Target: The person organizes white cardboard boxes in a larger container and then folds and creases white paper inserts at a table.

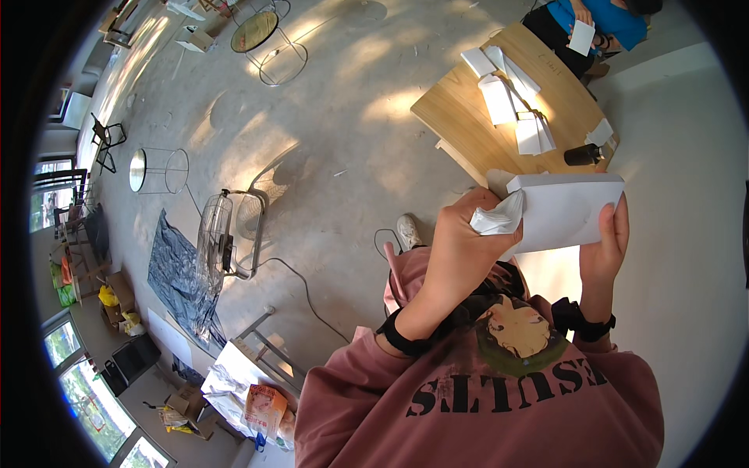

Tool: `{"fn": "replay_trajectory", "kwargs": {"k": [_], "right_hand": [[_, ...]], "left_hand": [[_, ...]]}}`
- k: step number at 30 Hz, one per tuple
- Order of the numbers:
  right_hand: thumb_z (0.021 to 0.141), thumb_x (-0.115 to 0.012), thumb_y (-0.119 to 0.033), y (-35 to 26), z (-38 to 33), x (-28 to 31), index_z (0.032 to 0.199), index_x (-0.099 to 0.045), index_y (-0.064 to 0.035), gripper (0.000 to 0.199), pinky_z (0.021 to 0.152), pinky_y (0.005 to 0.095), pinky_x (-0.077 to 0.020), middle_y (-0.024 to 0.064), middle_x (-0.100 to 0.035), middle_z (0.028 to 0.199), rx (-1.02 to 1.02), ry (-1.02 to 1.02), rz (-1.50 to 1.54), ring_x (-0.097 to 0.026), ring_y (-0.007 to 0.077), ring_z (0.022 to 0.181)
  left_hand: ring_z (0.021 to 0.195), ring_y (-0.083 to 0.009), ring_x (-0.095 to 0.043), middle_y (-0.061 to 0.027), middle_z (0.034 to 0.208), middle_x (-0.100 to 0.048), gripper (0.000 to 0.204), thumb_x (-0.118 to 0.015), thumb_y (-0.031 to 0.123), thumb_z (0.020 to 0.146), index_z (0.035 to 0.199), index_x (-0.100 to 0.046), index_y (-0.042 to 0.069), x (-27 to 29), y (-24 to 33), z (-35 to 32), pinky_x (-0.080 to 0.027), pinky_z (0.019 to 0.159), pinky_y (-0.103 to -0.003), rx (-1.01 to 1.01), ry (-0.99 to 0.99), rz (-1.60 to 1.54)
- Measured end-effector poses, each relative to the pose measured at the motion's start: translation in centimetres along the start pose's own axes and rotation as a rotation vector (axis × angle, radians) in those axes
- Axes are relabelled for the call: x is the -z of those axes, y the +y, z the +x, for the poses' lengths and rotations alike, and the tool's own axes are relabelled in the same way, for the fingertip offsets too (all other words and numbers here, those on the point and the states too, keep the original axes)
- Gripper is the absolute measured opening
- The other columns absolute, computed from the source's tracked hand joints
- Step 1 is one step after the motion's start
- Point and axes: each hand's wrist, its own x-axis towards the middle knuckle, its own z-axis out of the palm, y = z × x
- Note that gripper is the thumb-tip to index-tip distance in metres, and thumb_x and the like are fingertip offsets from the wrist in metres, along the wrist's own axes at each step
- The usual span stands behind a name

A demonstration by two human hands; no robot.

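I hold a white paper box [566,210] up in front of my chest with both hands. My left hand [464,242] is closed around crumpled white paper [499,218] at the box's left end, pressing it against or into the box. My right hand [608,246] grips the box's right edge, thumb on its face. Black bands sit on both wrists above pink sleeves.
A wooden table [460,109] ahead carries several white boxes [507,97] and a dark bottle [581,154]. A person in a blue top [601,19] at its far side holds a white piece. A floor fan [222,242], cable and dark plastic sheet [179,281] lie left.
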Motion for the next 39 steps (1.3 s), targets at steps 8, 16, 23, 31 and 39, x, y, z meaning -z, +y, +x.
{"fn": "replay_trajectory", "kwargs": {"k": [8, 16, 23, 31, 39], "right_hand": [[0.096, -0.040, -0.020, 0.4, 0.1, 0.1, 0.131, -0.034, 0.0047, 0.044, 0.099, 0.0359, -0.0320, 0.0126, -0.042, 0.133, -0.009, 0.037, 0.073, -0.043, 0.0192, 0.118], [0.096, -0.037, -0.018, 0.4, 0.1, -0.5, 0.132, -0.034, 0.0046, 0.042, 0.100, 0.0370, -0.0322, 0.0128, -0.041, 0.133, 0.007, 0.073, 0.129, -0.042, 0.0201, 0.119], [0.097, -0.035, -0.016, 0.7, 0.1, -0.2, 0.132, -0.034, 0.0049, 0.041, 0.101, 0.0380, -0.0326, 0.0128, -0.040, 0.134, -0.012, 0.062, 0.163, -0.042, 0.0205, 0.120], [0.097, -0.034, -0.016, 0.8, 0.2, -0.1, 0.131, -0.034, 0.0052, 0.040, 0.101, 0.0374, -0.0330, 0.0139, -0.039, 0.134, -0.009, 0.054, 0.193, -0.042, 0.0205, 0.120], [0.097, -0.035, -0.016, 0.6, 0.3, -0.4, 0.132, -0.034, 0.0055, 0.041, 0.101, 0.0359, -0.0321, 0.0145, -0.041, 0.133, -0.050, 0.054, 0.202, -0.042, 0.0202, 0.120]], "left_hand": [[0.064, -0.0048, -0.054, -0.0010, 0.071, -0.061, 0.013, -0.068, 0.003, 0.071, 0.081, -0.060, -0.002, -0.4, 0.6, 0.1, -0.043, 0.057, -0.021, -0.007, 0.057, -0.081], [0.061, -0.0050, -0.054, -0.0015, 0.069, -0.061, 0.015, -0.070, 0.004, 0.069, 0.080, -0.061, -0.003, -0.3, 1.2, 0.0, -0.043, 0.055, -0.021, -0.043, 0.145, -0.031], [0.062, -0.0063, -0.056, -0.0032, 0.072, -0.063, 0.017, -0.071, 0.004, 0.070, 0.083, -0.063, -0.004, 0.2, 1.9, 0.2, -0.045, 0.055, -0.022, 0.033, 0.128, -0.047], [0.059, -0.0053, -0.054, -0.0037, 0.065, -0.061, 0.019, -0.072, 0.010, 0.069, 0.076, -0.061, -0.004, 0.7, 1.2, 1.0, -0.044, 0.052, -0.022, 0.037, 0.087, -0.121], [0.060, -0.0045, -0.053, -0.0006, 0.067, -0.061, 0.020, -0.074, 0.011, 0.068, 0.077, -0.063, -0.002, 2.0, 0.8, 1.3, -0.043, 0.054, -0.022, 0.043, 0.010, -0.164]]}}
